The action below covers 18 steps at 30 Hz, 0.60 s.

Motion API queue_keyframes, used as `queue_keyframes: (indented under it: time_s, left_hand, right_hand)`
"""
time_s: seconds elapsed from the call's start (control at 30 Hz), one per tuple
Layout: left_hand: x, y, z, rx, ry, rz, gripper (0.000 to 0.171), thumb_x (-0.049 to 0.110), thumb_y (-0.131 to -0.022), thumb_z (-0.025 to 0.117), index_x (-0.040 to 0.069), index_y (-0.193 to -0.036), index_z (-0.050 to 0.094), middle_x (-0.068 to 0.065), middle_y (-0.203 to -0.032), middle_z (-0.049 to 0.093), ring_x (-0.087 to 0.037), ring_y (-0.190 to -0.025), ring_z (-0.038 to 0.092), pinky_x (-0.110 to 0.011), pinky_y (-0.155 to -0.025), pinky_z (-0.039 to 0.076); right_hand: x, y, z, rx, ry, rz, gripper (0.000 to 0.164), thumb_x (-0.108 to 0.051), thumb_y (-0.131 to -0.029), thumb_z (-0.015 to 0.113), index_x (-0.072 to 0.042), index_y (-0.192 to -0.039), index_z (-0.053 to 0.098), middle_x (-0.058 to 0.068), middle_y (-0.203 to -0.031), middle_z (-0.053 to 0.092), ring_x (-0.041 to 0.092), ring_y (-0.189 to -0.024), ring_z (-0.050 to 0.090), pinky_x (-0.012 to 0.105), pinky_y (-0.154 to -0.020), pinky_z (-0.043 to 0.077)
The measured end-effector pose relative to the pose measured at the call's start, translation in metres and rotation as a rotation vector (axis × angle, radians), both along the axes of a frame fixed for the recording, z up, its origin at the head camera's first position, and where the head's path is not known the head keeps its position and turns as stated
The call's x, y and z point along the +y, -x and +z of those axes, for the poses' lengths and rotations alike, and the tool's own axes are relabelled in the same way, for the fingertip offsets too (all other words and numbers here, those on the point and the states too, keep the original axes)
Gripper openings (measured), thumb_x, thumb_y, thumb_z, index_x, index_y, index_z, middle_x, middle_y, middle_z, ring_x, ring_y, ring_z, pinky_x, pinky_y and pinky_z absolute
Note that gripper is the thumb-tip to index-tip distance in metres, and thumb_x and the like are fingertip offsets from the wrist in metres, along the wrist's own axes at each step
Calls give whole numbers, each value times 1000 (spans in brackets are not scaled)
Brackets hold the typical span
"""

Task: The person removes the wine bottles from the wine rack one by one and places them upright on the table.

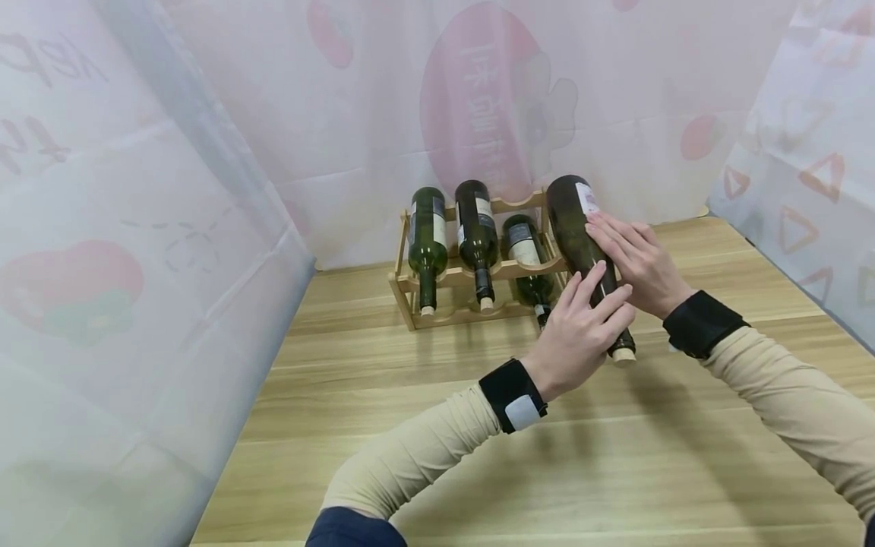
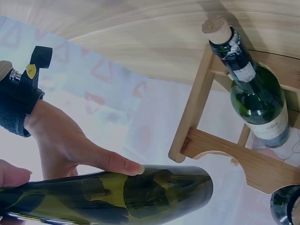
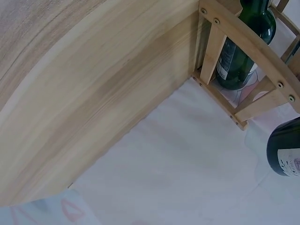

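Observation:
A dark wine bottle is held in both hands at the right end of a wooden wine rack. Its base points away and its corked neck slants down toward me. My left hand grips the neck end, while my right hand holds the bottle's body from the right. In the left wrist view the right thumb lies along the glass. Seen from the right wrist, the bottle's labelled base stands apart from the rack's side frame.
Two corked bottles, one green and one darker, lie in the rack's upper tier. Another green bottle lies in the lower tier. The rack stands on a wood-grain table, with printed cloth walls behind and beside it.

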<state>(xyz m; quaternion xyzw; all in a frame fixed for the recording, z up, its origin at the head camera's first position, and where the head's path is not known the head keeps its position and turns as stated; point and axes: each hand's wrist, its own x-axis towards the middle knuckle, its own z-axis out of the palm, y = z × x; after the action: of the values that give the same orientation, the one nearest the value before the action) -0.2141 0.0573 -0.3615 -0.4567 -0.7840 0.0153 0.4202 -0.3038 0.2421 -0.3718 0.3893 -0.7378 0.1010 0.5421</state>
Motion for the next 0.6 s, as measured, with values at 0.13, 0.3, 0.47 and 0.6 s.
queue_keyframes:
  time_s: [0.13,0.3,0.47,0.6]
  left_hand:
    - [4,-2,1,10,16,12,22,17,-97,47,21,-109,64,4,-133,60,-33,-135,45,-46,-109,41]
    - [8,-4,2,11,26,12,22,18,-96,48,21,-110,64,5,-134,59,-33,-136,44,-46,-109,41]
    - [11,-4,3,-3,28,5,22,17,-96,48,21,-110,63,4,-134,59,-34,-137,43,-47,-109,41]
    - [11,-5,2,-13,15,-12,22,16,-96,48,21,-110,64,4,-133,59,-34,-137,43,-47,-109,41]
  right_hand:
    - [4,-3,1,9,-4,-6,44,-20,-96,46,7,-129,55,23,-132,58,38,-119,56,48,-86,40]
    - [9,-5,2,18,-3,-16,44,-19,-95,47,6,-129,55,22,-132,58,38,-119,56,48,-86,40]
    - [12,-6,3,21,-6,-24,43,-20,-95,47,6,-129,56,22,-132,59,37,-119,56,48,-86,40]
    - [14,-7,4,32,-18,-25,42,-20,-96,46,6,-128,56,21,-131,59,37,-119,57,48,-85,41]
